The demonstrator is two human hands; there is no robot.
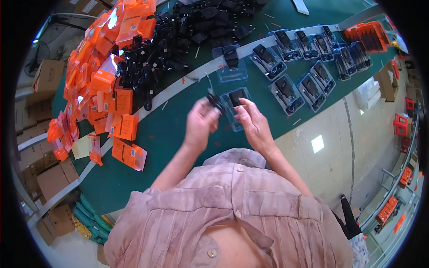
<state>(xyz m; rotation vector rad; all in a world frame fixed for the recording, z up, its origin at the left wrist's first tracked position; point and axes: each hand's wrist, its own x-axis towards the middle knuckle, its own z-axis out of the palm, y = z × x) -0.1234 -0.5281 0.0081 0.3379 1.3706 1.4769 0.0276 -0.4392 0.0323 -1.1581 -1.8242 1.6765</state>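
Note:
In front of me on the green table lies a clear plastic tray point(234, 124) with a black charger point(237, 95) in its upper part. My left hand point(202, 121) is closed on a coiled black cable point(215, 101), held just left of the tray; one cable end sticks up and is blurred. At the tray's right edge my right hand point(253, 121) has its thumb and fingers bent close to the charger. Whether those fingers pinch the tray's rim or only rest there is hard to see. Farther off, a second clear tray point(233, 76) holds another black charger point(230, 57).
Orange printed packages point(105, 80) are heaped at the left. Next to them lie piles of black cables point(143, 67) and chargers point(214, 20). Several filled clear trays point(286, 94) stand to the right, near a row of orange packs point(368, 36). A pale strip point(174, 88) crosses the table.

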